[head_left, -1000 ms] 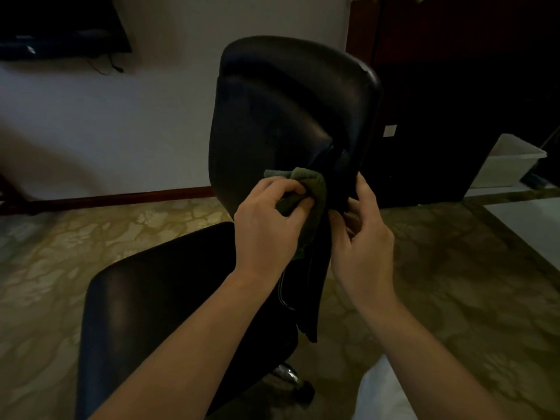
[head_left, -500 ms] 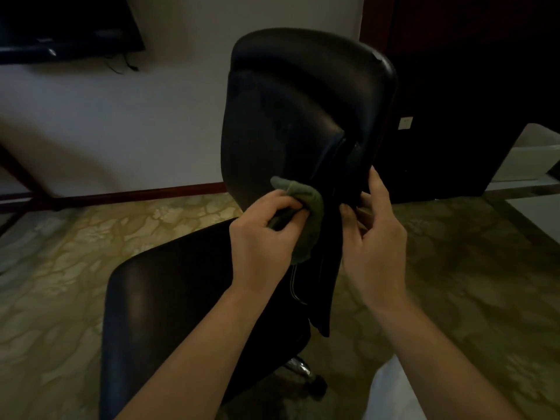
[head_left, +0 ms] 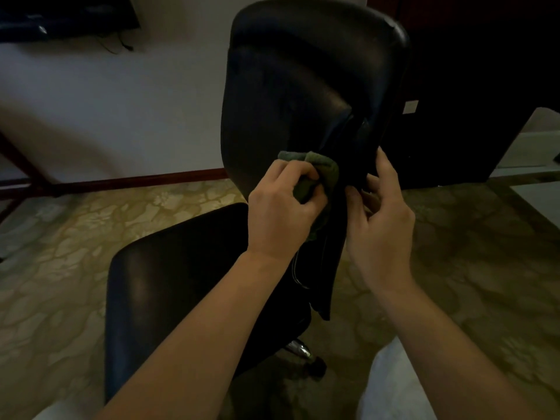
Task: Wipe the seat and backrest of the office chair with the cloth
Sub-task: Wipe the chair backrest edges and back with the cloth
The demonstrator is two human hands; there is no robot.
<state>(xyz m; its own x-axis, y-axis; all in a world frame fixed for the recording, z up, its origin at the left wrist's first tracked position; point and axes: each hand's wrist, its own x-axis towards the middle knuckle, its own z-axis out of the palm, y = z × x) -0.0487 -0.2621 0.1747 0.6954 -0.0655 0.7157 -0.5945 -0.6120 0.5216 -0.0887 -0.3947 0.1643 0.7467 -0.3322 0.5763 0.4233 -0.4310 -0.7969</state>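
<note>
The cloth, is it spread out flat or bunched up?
Bunched up: the cloth is wadded in the left hand, fingers curled round it, against the lower backrest.

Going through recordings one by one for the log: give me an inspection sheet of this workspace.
surface: patterned olive stone floor.
job's things: black leather office chair, backrest upright, seat; bunched green cloth against the lower backrest.
clutter: pale plastic box, right.
grippers: left hand grips the cloth; right hand pinches the backrest's edge with its fingers.
cables: dark cord hanging under the wall-mounted screen.
surroundings: white wall, dark cabinet.
</note>
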